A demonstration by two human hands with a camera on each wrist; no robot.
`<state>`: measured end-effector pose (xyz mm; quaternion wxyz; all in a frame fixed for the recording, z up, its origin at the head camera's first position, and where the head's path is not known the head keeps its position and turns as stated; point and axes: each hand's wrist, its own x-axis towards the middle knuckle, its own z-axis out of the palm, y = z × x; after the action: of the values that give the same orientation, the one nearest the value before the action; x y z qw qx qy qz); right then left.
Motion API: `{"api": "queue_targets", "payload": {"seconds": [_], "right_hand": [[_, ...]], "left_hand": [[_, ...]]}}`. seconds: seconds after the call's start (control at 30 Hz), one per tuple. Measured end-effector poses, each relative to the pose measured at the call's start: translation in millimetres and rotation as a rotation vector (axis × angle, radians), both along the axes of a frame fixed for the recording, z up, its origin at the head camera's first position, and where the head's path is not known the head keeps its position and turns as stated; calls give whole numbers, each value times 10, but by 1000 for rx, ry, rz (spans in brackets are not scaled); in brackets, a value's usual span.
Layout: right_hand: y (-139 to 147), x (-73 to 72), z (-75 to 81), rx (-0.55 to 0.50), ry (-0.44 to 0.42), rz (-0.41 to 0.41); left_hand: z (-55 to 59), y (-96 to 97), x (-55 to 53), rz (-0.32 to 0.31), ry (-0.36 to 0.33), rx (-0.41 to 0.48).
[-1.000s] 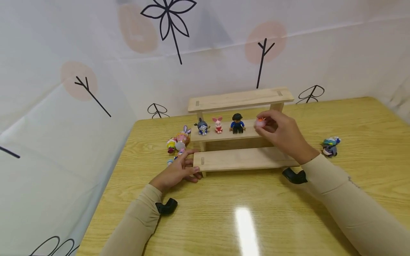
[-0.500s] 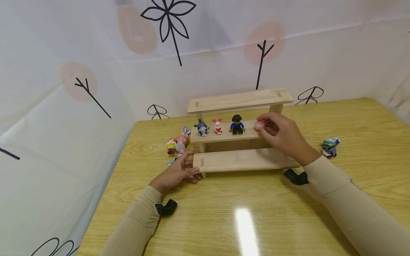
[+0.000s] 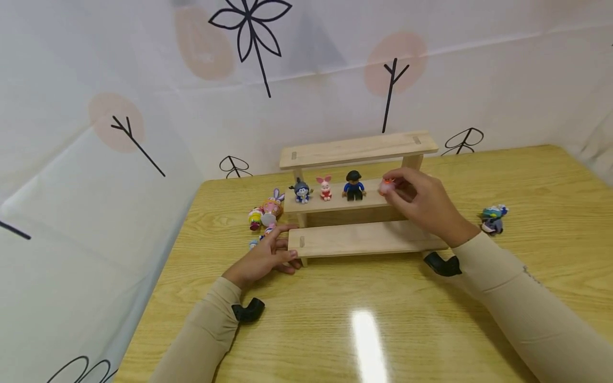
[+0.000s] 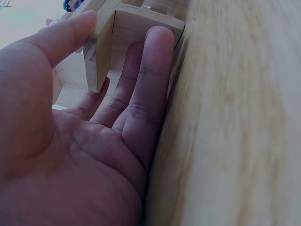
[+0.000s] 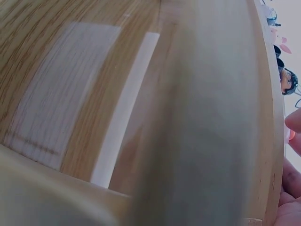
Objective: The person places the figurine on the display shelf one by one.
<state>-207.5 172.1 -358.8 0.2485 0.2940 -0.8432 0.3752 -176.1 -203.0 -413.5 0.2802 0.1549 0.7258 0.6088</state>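
Note:
A small pink toy duck with an orange bill is at the right end of the middle step of a wooden three-step display shelf. My right hand pinches the duck between thumb and fingers, which hide part of it. Left of it on that step sit a figure in a black cap and blue top, a pink piglet figure and a dark blue figure. My left hand grips the left end of the lowest step, thumb on the board and other fingers beneath it.
Several toy figures, one a rabbit-eared figure, lie left of the shelf. Two more, a green-blue figure and a grey donkey figure, lie to the right. A patterned white cloth hangs behind the wooden table.
The duck has turned slightly in my right fingers, staying at the same end of the middle step. My left hand keeps its place on the shelf.

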Motion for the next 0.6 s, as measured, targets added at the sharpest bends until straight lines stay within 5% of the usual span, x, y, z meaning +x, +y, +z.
{"api": "queue_targets", "payload": {"seconds": [0.6], "right_hand": [[-8, -15, -2, 8, -7, -28]], "left_hand": [[-33, -13, -10, -3, -1, 25]]}}
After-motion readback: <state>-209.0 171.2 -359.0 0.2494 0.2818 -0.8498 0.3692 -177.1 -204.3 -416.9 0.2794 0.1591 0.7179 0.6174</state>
